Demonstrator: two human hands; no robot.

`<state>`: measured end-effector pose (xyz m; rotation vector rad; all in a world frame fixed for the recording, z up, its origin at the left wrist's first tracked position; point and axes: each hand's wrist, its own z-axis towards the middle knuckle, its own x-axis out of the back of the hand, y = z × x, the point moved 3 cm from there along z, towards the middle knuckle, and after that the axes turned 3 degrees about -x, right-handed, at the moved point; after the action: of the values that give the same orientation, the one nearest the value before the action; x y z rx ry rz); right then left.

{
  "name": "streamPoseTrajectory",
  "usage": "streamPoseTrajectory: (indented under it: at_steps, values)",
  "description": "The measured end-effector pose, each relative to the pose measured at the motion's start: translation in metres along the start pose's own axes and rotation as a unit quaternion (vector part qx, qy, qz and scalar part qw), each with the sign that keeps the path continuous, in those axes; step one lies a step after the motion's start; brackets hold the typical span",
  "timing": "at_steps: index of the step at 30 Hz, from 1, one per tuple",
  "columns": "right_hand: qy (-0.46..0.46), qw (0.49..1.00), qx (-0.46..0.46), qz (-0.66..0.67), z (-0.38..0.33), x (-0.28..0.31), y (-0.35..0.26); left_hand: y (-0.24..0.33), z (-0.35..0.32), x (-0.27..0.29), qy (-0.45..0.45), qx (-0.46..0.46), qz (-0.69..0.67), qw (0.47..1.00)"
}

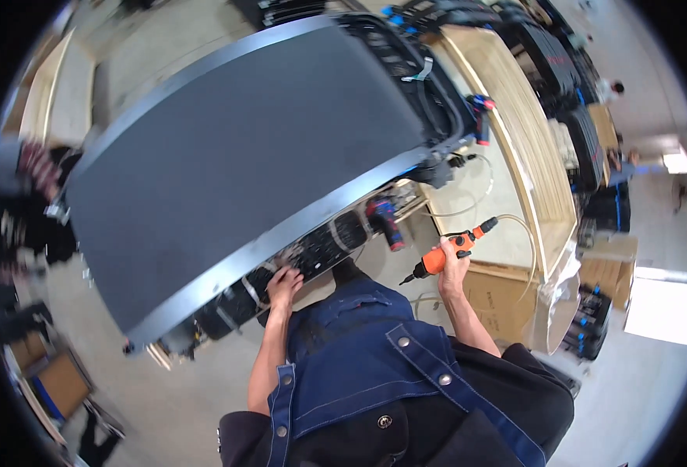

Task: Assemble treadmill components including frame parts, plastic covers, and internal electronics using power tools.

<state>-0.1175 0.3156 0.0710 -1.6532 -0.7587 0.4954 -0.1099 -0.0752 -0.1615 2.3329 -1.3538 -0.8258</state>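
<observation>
A large dark grey panel [242, 148] with a pale metal frame fills the middle of the view, lying tilted from lower left to upper right, and it hides most of what sits beneath it. Only its near edge shows the underside: a strip of black parts and cables [312, 253], too small and shadowed to make out singly. The left hand [283, 286] rests on that strip just under the frame's edge, fingers spread and flat against the parts, its grip holding nothing. The right hand [452, 268] is raised to the right of the panel, well apart from it, its grip wrapped tight round an orange powered screwdriver [446, 255] whose dark bit points down and left and whose pale cord [524, 233] loops away to the right. A red and black tool [385, 220] stands near the panel's edge between the two hands. Behind the screwdriver lies a light wooden table [526, 148], partly covered by stacked black units [569, 86]. A blue denim apron [374, 366] blocks the lower middle. The left rim is blurred; cardboard boxes [59, 381] there are hard to read.
</observation>
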Motion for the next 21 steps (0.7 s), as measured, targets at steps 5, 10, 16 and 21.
streamPoseTrajectory:
  at_steps: [5,10,16,21]
  values:
    - [0.018,0.994,0.002,-0.111,0.12,0.044,0.023,-0.041,0.031,0.033,0.035,-0.013,-0.027,0.999]
    - [-0.103,0.939,0.068,-0.322,0.247,0.065,0.06,-0.014,-0.014,-0.042,0.08,0.079,0.068,0.991]
    - [-0.201,0.863,0.171,-0.431,0.346,0.051,0.113,-0.031,-0.055,-0.036,0.094,0.101,0.011,0.99]
    - [-0.144,0.908,0.106,-0.379,0.364,0.013,0.124,-0.047,-0.089,-0.05,0.124,0.111,-0.003,0.986]
